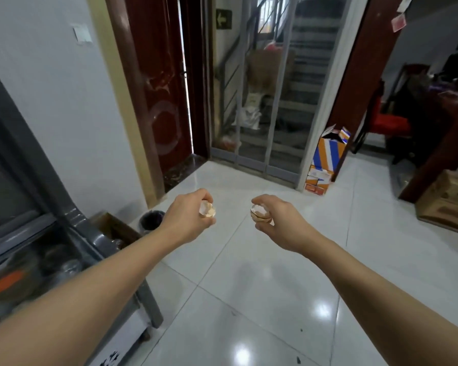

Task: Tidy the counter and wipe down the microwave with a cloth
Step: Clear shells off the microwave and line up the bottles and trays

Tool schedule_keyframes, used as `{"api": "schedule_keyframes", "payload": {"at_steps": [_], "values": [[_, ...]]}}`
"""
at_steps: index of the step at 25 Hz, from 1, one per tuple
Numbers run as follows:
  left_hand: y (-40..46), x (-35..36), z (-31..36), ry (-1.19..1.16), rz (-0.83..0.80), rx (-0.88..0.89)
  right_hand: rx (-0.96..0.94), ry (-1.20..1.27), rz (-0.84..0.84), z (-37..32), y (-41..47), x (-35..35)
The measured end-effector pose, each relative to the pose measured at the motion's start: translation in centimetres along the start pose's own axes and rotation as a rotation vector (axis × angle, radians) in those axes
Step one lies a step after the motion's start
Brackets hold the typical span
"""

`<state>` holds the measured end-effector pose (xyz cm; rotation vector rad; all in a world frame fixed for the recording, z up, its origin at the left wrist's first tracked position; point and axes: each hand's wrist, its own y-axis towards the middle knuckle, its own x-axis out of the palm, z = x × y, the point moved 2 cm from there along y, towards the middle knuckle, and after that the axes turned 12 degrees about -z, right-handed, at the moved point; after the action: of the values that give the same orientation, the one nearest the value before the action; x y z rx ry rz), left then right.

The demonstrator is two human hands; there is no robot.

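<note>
Both my arms reach out over a glossy white tiled floor. My left hand (188, 217) grips a broken eggshell piece (208, 210), pale brown outside and white inside, in its curled fingers. My right hand (278, 220) holds another stack of eggshell halves (259, 213) the same way. The two hands hover side by side, a short gap between them. No microwave, counter or cloth is in view.
A small dark waste bin (151, 220) stands by the wall ahead of my left hand, beside an open cardboard box (111, 225). A grey glass-fronted cabinet (37, 207) fills the left. Ahead are a red door (156, 88), a sliding screen, and cartons (325, 159) on the right.
</note>
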<state>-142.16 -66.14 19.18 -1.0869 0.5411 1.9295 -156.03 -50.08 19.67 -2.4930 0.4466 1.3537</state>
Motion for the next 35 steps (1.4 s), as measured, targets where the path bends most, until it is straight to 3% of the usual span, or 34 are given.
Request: {"api": "schedule_keyframes", "payload": {"at_steps": [9, 24, 35], "values": [[15.8, 0.9, -0.7, 0.005, 0.055, -0.183, -0.119, -0.015, -0.117, 8.7, 16.1, -5.6], [42.1, -5.4, -9.1, -0.054, 0.123, -0.274, -0.225, -0.108, -0.221, 12.9, 46.8, -10.4], [57.4, -9.0, -15.3, -0.109, 0.366, -0.645, -0.546, -0.136, -0.435, 14.8, 72.5, -12.8]]}}
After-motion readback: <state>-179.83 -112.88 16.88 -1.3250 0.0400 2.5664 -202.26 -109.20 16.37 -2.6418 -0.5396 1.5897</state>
